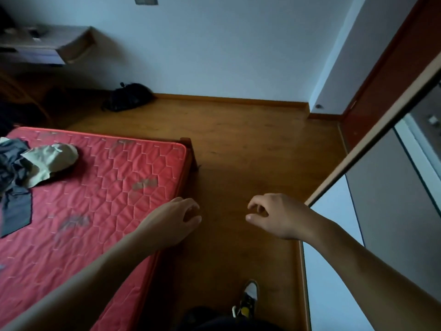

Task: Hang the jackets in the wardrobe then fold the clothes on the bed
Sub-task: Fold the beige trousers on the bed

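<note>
A red quilted mattress (114,177) fills the left of the view. On its far left lies a loose heap of clothes: a beige garment (51,161) over a dark grey one (14,187). My left hand (170,222) hovers over the mattress's right edge, fingers loosely curled and holding nothing. My right hand (276,215) hangs above the wooden floor, fingers loosely curled, also holding nothing. The wardrobe (391,177) with its sliding door stands at the right, close to my right forearm.
A wooden floor (250,144) runs between bed and wardrobe. A black bag (128,96) lies on the floor by the far wall. A wall-mounted shelf (47,44) is at top left. My shoe (248,299) shows at the bottom.
</note>
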